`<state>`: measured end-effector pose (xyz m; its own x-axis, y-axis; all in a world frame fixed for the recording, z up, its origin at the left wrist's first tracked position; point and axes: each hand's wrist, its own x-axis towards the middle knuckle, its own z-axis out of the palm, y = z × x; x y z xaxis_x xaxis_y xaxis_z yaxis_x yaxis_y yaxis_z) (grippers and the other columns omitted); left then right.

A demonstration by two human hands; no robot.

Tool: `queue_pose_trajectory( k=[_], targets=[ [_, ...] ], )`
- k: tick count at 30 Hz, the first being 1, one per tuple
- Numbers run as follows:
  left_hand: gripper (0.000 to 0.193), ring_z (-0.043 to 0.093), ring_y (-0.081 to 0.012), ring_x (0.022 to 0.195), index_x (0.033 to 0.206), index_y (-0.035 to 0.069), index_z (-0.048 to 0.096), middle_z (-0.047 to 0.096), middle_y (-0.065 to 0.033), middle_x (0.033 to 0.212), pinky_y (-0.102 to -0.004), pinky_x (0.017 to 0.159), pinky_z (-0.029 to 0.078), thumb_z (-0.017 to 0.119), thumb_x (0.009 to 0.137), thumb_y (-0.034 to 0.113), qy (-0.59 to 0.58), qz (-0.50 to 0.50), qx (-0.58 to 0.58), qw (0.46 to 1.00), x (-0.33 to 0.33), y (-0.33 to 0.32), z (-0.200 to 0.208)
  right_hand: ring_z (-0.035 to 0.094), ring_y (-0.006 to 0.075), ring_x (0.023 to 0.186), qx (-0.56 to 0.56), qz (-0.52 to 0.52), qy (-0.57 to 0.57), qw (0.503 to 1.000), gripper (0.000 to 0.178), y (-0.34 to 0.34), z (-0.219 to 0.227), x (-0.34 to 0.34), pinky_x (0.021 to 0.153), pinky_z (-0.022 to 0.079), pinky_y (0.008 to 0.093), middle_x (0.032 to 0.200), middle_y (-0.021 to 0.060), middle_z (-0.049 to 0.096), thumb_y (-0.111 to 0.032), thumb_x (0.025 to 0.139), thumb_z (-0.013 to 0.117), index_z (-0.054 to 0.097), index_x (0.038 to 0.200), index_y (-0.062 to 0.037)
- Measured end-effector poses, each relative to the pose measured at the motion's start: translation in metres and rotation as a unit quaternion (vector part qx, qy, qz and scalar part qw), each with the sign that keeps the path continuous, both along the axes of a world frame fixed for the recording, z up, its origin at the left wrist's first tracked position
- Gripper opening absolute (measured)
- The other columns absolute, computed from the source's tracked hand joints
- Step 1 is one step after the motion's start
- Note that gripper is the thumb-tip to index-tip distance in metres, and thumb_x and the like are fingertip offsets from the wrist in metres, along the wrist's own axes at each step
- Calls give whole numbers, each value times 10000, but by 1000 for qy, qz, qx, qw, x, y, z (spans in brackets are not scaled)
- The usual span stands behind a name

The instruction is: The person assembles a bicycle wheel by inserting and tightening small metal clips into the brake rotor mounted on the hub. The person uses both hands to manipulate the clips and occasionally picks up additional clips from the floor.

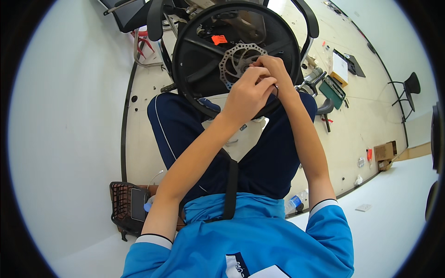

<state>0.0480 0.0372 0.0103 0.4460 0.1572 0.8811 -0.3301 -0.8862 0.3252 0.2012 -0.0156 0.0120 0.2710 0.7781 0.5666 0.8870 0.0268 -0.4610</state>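
Observation:
A black wheel [200, 46] with broad spokes leans in front of my knees. A silver disc brake rotor [227, 59] with a drilled rim is mounted at its middle. My left hand [248, 92] is closed in a pinch over the lower right of the rotor, its thumb and fingers drawn together. My right hand [274, 72] crosses just beyond it, with curled fingertips at the hub, close to the rotor's centre. The two hands touch or overlap. Whatever is between their fingers is too small or hidden to make out. An orange tag [219, 40] lies by a spoke.
A black armchair [155, 21] frames the wheel. To the right on the floor lie a green tool case [332, 91], a yellow-and-white box [339, 69] and a bike saddle-like grey part [326, 106]. A black basket [121, 206] stands lower left; a plastic bottle [295, 202] lies lower right.

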Motion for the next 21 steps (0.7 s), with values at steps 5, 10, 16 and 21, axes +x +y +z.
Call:
queue_pose_trajectory(
  k=[5,10,16,21],
  targets=[
    [255,681,-251,840,1001,6,730,689,-72,931,-329,728,577,732,756,-65,-16,19,28,999,-2,-2,-3,645,302,637,42,-33,-66,996,204,1,-8,0,582,499,351,741,159,651,-102,811,778,635,802,43],
    [330,689,-248,860,1016,1,733,707,-84,954,-334,734,580,702,703,-101,-29,30,63,997,-1,2,-8,668,247,665,117,-14,32,993,163,-5,-18,-13,598,507,334,793,147,664,-49,812,761,659,884,55],
    [309,692,-258,876,1016,8,733,714,-97,950,-352,801,575,717,722,-85,-14,15,29,999,-1,0,1,669,314,763,136,16,26,990,178,-12,-20,-12,651,512,347,842,158,665,-14,785,734,672,943,37],
    [271,698,-261,876,1025,14,734,723,-101,936,-341,797,577,746,766,-65,-29,18,-45,998,5,-1,-5,656,343,756,155,26,40,987,149,-10,-21,-14,640,504,363,823,163,653,-11,786,739,657,904,27]
  ],
)
